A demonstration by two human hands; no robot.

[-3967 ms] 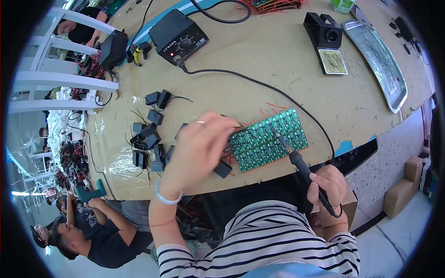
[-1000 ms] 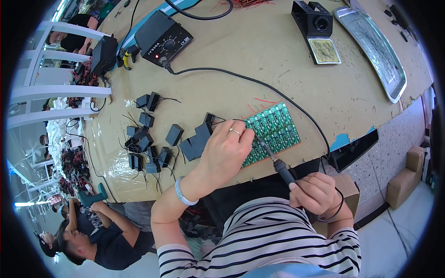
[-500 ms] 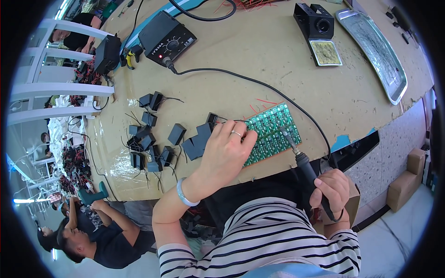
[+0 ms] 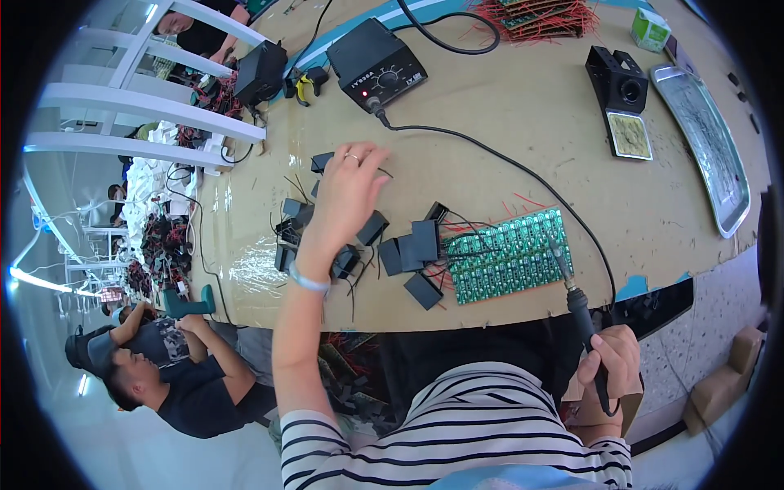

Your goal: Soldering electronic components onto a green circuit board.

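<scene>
My right hand [image 4: 614, 365] is wrapped around the handle of a soldering iron [image 4: 578, 309]. Its tip is at the right edge of a green circuit board panel [image 4: 506, 261] lying by the table's near edge. My left hand [image 4: 353, 189] is over the loose black box-shaped parts with thin wires, fingers stretched and slightly bent; nothing shows in it, though its underside is hidden. Several black boxes [image 4: 425, 240] lie against the panel's left side, their wires reaching onto it. Another black box [image 4: 322, 162] is partly behind my left fingers.
The soldering station [image 4: 377, 65], its cable crossing the table, stands at the back. At the right are an iron holder [image 4: 618, 82] with a yellowish sponge [image 4: 629, 135] and a metal tray [image 4: 704, 147]. Yellow-black pliers [image 4: 305, 86] and stacked red-wired boards [image 4: 535, 18] lie farther back. Co-workers are at the left.
My left hand has left the panel and moved left and away, over the loose black boxes. The right hand still holds the iron at the panel. The whole view has shifted.
</scene>
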